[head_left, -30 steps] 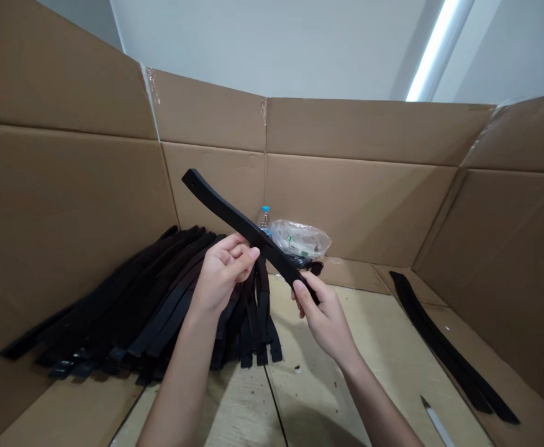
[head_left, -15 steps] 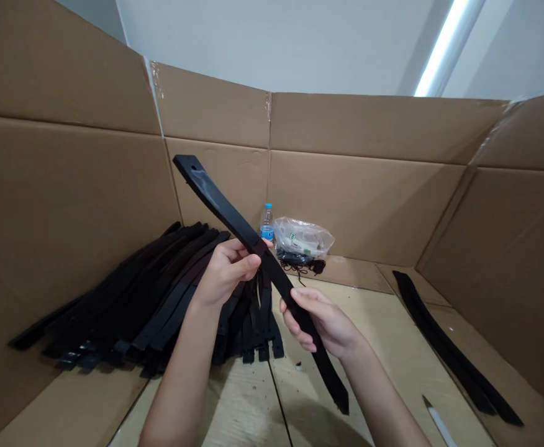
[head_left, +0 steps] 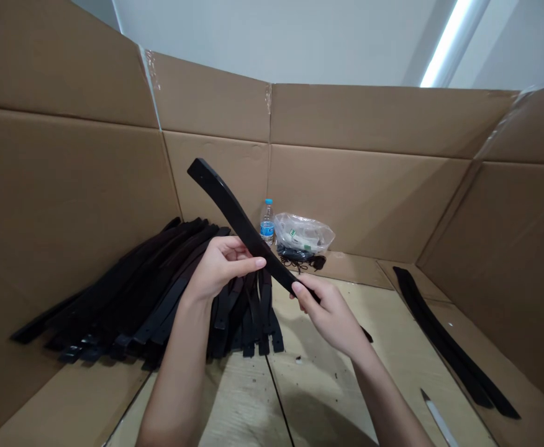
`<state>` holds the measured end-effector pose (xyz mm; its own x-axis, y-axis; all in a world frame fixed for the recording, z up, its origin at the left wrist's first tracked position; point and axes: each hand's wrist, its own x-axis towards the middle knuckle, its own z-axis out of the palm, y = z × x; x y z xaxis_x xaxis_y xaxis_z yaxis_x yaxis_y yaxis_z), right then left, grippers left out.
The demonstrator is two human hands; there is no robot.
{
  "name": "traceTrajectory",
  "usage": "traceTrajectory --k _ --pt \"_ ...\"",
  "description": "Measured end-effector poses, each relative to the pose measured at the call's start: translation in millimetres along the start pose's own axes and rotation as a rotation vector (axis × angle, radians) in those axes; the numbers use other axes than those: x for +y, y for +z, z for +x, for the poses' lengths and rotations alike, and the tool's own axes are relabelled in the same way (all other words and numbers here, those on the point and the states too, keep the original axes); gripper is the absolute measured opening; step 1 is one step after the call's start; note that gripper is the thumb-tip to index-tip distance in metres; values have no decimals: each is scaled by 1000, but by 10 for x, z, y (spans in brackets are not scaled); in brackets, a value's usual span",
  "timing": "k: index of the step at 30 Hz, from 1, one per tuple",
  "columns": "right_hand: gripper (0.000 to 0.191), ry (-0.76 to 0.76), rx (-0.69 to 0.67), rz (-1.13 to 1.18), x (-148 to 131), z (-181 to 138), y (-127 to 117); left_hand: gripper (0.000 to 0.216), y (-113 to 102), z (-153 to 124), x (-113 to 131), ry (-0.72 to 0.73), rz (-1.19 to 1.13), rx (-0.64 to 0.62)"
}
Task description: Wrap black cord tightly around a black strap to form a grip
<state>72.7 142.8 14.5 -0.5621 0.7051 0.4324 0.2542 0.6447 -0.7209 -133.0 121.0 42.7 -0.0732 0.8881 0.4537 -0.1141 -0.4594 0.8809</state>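
Note:
A long, curved black strip (head_left: pixel 232 208) slants through the air in front of me, its upper end at the left with a small hole near the tip. My left hand (head_left: pixel 225 264) grips it near the middle, thumb on the near face and fingers behind. Lower on the strip, my right hand (head_left: pixel 325 307) is closed around it and hides part of it; the far tip shows past the wrist. Behind my left forearm lies a large pile of similar black strips (head_left: pixel 127 292).
Cardboard walls (head_left: pixel 369 205) surround the wooden work surface (head_left: pixel 235 403). At the back stand a water bottle (head_left: pixel 267 223) and a clear plastic bag (head_left: pixel 307 234) beside a black cord (head_left: pixel 316 264). Two black strips (head_left: pixel 449 341) lie at the right, near a white-handled pointed tool (head_left: pixel 439 419).
The strip has been turned about its length and tilted, so a narrow edge now shows. My right hand has moved slightly up and its wrist has rotated; both hands keep hold.

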Motion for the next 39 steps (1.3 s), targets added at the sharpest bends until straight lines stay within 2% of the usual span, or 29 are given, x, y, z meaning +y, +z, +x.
traceTrajectory --k 4,10,13,15,19,21,23,28,34,39 --pt "41 47 -91 143 -26 -2 -42 20 -50 -2 10 -20 25 -28" --pt "43 229 -330 640 -9 -17 6 34 -42 5 -22 -58 -85 -142" --pt "41 275 -412 755 -6 -30 53 38 25 23 -55 -33 -133 -143" --pt "40 254 -358 695 -32 -39 80 40 82 41 -70 -5 -144 -85" --pt "23 116 -44 311 -95 -52 96 37 163 62 -70 39 -141 51" --pt "28 27 85 113 -101 -57 78 33 167 55 -64 24 -118 39" --pt "33 -14 152 30 -89 -58 48 29 153 40 -63 -1 -91 0" --pt "39 45 138 136 -70 -50 -13 22 123 12 -68 -33 -89 -50" --pt "42 178 -25 438 -74 -26 -20 30 107 6 -35 -20 -27 -92" --pt "40 210 -75 495 -65 -19 -10 26 43 0 -27 -46 -25 -197"
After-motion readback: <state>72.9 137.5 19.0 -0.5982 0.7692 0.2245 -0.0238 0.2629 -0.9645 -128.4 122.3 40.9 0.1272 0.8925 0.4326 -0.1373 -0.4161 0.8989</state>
